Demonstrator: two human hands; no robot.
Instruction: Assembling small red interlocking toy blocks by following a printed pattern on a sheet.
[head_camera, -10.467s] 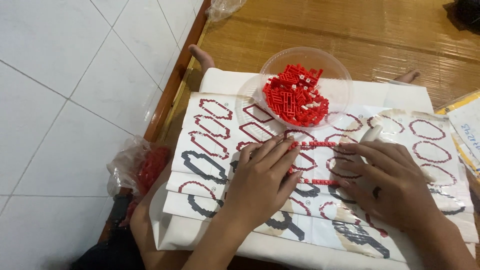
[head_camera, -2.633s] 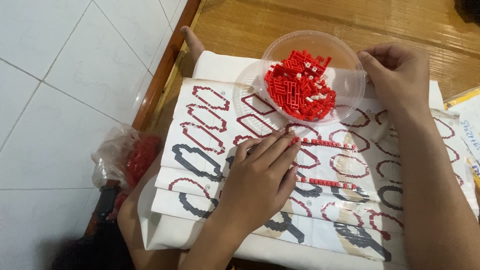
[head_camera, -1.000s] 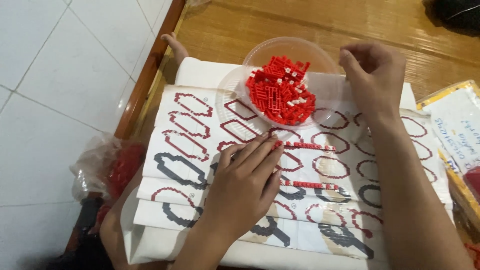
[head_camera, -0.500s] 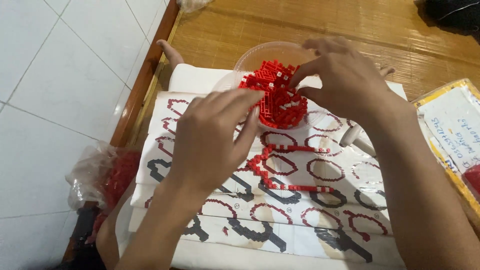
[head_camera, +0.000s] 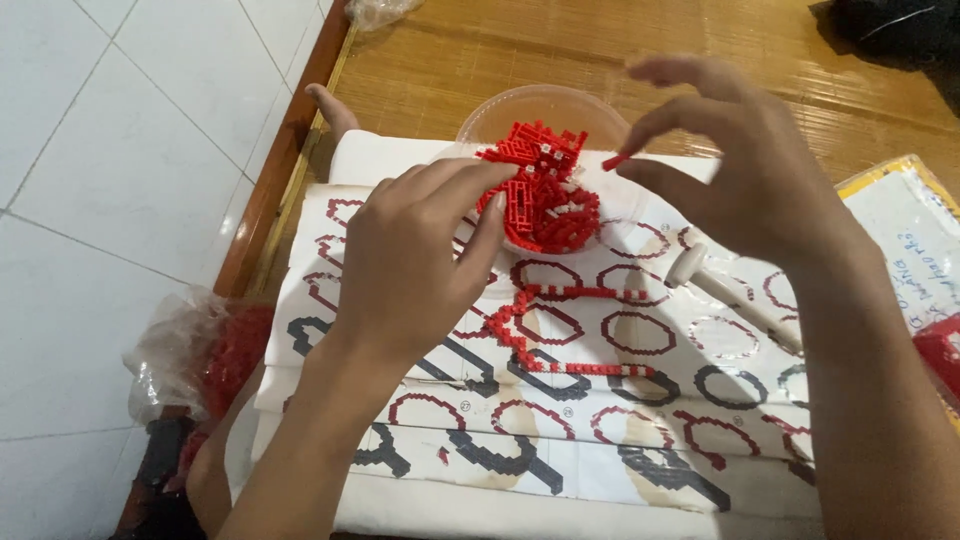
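The right hand (head_camera: 750, 190) pinches 1 small red brick piece (head_camera: 615, 162) between thumb and forefinger, raised just above the far right rim of the clear plastic bowl (head_camera: 500, 105), its other fingers spread loose. The left hand (head_camera: 410, 260) rests palm down on the pattern sheet (head_camera: 420, 420), fingers extended to the heap of red pieces (head_camera: 545, 195) in the bowl; whether it grips any I cannot tell. An unfinished outline of joined red bricks (head_camera: 560, 335) lies near the sheet's middle, and a white-handled tool (head_camera: 720, 295) toward its right edge. The held piece looks light, rigid and smooth, so it could easily slip or flick away; a fingertip pinch across its long sides suits it best.
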